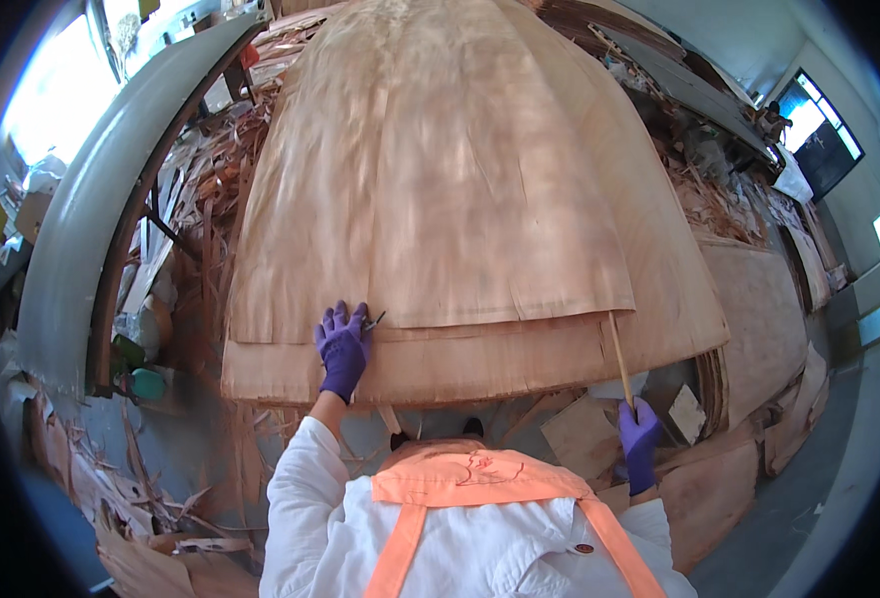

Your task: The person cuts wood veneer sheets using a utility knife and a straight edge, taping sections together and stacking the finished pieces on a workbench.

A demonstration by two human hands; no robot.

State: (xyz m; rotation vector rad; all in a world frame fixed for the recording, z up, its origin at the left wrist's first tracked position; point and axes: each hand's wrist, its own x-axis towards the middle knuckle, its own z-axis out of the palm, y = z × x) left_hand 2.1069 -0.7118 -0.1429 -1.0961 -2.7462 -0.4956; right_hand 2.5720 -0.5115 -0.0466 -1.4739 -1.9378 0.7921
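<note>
My left hand (343,344), in a purple glove, rests on the near edge of a thin wood veneer sheet (440,229). Its fingers point away from me, and a small dark pointed tool (374,321) pokes out at the thumb side, seemingly tucked in the hand; its exact kind is unclear. At the right, my purple-gloved right hand (639,439) is closed around the lower end of a thin wooden stick (620,359). The stick's far tip meets the sheet's front right corner. Beneath that sheet lies a wide stack of veneer (480,371), its front strip uncovered.
A long grey panel on a frame (111,199) stands to the left. Torn veneer scraps (226,189) fill the gap beside it, and more scraps (141,498) litter the floor. Further veneer sheets (754,309) lie to the right. Loose pieces (585,437) sit near my right hand.
</note>
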